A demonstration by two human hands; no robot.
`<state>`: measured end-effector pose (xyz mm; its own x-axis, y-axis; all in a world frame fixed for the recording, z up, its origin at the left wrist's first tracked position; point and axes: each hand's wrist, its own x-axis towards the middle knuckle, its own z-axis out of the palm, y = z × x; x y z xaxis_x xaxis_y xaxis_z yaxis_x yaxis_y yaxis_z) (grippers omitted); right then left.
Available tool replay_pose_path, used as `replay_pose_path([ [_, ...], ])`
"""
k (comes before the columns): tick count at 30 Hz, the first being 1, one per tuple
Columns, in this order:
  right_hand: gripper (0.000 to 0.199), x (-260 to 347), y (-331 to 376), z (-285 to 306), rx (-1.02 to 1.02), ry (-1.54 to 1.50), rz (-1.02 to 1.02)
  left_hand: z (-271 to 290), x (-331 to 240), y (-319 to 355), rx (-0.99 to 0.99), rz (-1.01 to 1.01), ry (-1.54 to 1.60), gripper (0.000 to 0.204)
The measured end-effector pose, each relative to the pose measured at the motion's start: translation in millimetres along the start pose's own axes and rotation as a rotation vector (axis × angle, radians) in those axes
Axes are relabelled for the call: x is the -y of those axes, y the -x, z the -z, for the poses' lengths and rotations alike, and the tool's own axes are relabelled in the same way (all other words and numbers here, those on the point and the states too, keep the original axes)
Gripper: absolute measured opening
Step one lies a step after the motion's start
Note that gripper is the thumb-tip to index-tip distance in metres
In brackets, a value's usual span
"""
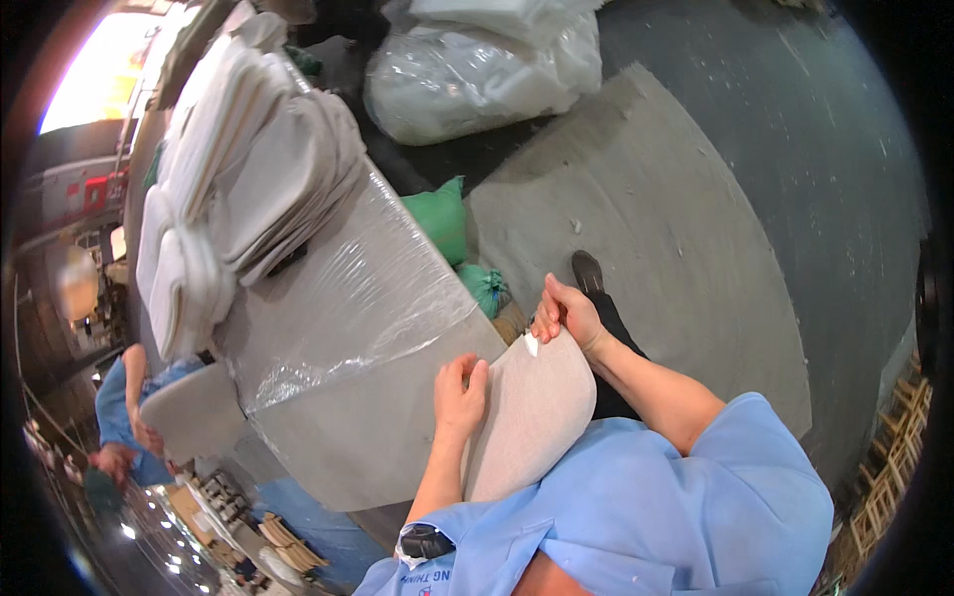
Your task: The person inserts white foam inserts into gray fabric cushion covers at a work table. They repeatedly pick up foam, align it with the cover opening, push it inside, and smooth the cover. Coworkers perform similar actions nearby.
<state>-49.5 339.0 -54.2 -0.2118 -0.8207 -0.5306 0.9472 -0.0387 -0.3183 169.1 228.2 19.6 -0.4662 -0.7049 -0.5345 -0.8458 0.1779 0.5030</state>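
Note:
A beige fabric-covered cushion pad [532, 417] leans against my body at the near end of the table, its upper end level with my hands. My right hand [568, 316] is closed at the top corner of the pad, fingers pinched together beside a small white scrap [531, 344] there. Beside the left edge of the pad is my left hand [459, 395], its fingers loosely bent and the thumb apart, with nothing visible in it. The pad's lower end is hidden against my blue shirt.
Plastic film covers part of the grey table [338, 298], where stacked pale cushion pads [268, 159] lie at the far left. Green sacks [437, 219] sit beside the table; a clear bag of white foam [487, 89] lies beyond. At left, another person [149, 407] handles a similar pad.

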Motion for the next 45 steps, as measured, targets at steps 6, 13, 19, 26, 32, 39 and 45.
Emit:
replay_pose_path([
  [6, 0.063, -26.0, 14.6, -18.7, 0.122, -0.064, -0.158, 18.3, 35.5, 43.9, 0.267, 0.251, 0.029, 0.052],
  [13, 0.053, -18.3, 3.7, -59.6, 0.055, 0.532, -0.154, 22.2, 63.9, 37.1, 0.026, 0.031, 0.053, 0.044],
  [19, 0.058, 0.4, 3.0, -102.7, 0.26, 1.535, -0.292, 46.9, 57.0, 44.5, -0.164, -0.145, 0.181, 0.027],
  [26, 0.052, -37.3, -18.1, -146.8, 0.397, 1.948, -0.424, 58.8, 98.8, 65.5, 0.03, 0.006, 0.135, 0.042],
  [32, 0.055, -62.7, -37.4, -134.5, 0.456, 2.368, -0.371, 41.3, 158.9, 98.3, 0.044, 0.132, 0.154, 0.046],
  [39, 0.057, -94.5, -30.2, -135.7, 0.158, 2.4, -0.347, 12.7, 159.9, 98.3, -0.377, 0.094, 0.163, 0.032],
  [45, 0.057, -103.4, -31.4, -116.4, 0.164, 2.322, -0.052, -6.5, 162.2, 91.6, -0.461, 0.158, 0.118, 0.028],
])
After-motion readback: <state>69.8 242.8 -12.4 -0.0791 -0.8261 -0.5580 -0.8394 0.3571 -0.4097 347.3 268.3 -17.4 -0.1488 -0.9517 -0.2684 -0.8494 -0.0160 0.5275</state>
